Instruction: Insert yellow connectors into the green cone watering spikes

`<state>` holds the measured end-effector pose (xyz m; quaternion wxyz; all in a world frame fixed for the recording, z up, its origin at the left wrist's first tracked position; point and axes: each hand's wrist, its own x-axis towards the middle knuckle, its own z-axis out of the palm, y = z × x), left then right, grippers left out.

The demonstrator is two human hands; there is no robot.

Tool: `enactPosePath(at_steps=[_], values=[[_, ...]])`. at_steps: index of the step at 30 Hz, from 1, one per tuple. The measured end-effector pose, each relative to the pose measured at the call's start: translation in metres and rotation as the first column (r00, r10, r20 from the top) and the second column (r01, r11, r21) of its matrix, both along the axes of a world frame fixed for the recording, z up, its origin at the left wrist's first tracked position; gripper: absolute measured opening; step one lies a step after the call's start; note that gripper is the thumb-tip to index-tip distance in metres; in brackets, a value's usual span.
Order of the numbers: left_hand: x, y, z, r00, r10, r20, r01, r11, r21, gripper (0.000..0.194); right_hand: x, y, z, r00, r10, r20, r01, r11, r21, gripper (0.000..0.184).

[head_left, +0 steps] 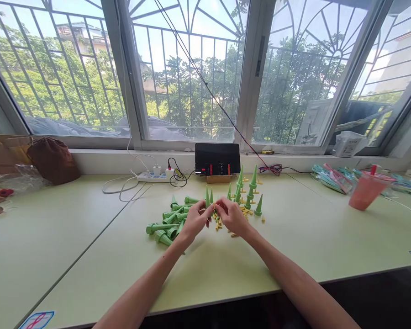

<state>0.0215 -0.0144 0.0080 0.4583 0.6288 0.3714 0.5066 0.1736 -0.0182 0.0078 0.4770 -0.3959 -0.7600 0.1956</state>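
Observation:
My left hand (196, 218) is closed around a green plastic plant-watering spike (211, 196), its point upward. Against it, the fingertips of my right hand (232, 215) pinch a small yellow valve piece (214, 206), mostly covered by the fingers. I cannot tell how far it sits in the spike. Left of my hands lies a loose pile of green spikes (167, 226). Small yellow valves (218, 225) are scattered beneath and between my hands. Behind my right hand stand several upright green spikes (250, 194), some stacked, with yellow valves sticking out of their sides.
At the back, a dark-screened device (217, 157) leans near the window sill. A power strip (154, 175) with cables lies to its left. On the right are a red cup (368, 189) and plastic packets (332, 177); a brown bag (53, 160) sits far left.

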Motion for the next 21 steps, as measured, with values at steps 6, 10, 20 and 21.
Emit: enactPosePath(at_steps=[6,10,20,21], values=[[0.0002,-0.0007,0.0009,1.000,0.004,-0.007,-0.004,1.000,-0.003,0.036,-0.0002,0.0018,-0.0015,1.000,0.000,0.000,0.000,1.000,-0.002,0.023],[0.0001,0.0003,-0.0001,1.000,0.001,0.000,-0.001,1.000,0.000,0.037,0.0001,0.0012,-0.0007,1.000,0.001,0.003,-0.001,1.000,0.000,0.025],[0.0004,-0.0010,-0.0008,0.996,0.032,-0.080,-0.025,0.995,0.095,0.033,0.0009,0.0010,0.0010,1.000,-0.024,0.019,0.024,1.000,-0.018,0.030],[0.0003,-0.0017,-0.0002,0.995,0.041,-0.095,-0.030,0.993,0.116,0.033,0.0010,0.0014,0.0006,0.999,-0.027,0.025,0.028,0.999,-0.024,0.031]])
